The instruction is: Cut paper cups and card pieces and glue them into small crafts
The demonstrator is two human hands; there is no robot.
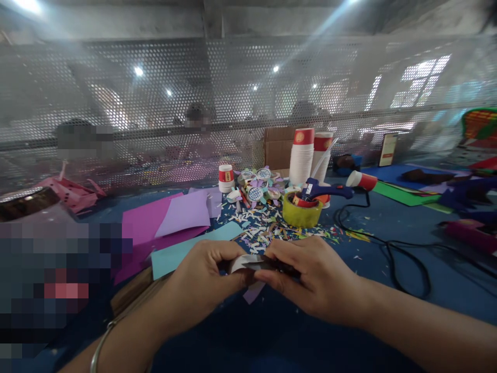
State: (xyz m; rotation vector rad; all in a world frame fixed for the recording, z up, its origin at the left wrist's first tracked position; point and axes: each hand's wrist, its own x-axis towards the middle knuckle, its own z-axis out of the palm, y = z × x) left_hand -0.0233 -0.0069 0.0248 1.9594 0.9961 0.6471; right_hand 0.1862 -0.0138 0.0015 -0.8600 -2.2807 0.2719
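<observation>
My left hand [204, 277] pinches a small curved white paper piece [236, 265] between thumb and fingers; most of it is hidden by the hand. In my right hand [320, 280] is a pair of scissors [253, 261], its grey blades pointing left and meeting the white piece. Dark handles are mostly covered by the fingers. Just below the hands shows a purple paper scrap [254, 293]. Beyond them, many paper clippings [260, 230] lie scattered in front of a pile of small paper decorations [256, 192] with round patterned centres.
Purple sheets [182, 215] and a light-blue sheet [174, 256] lie left. A blue glue gun [330, 191] rests on a yellow tape roll [301, 212]; a black cable [392, 259] curls right. Stacked paper cups [301, 160] stand behind, before a perforated screen [240, 77]. A person sits left.
</observation>
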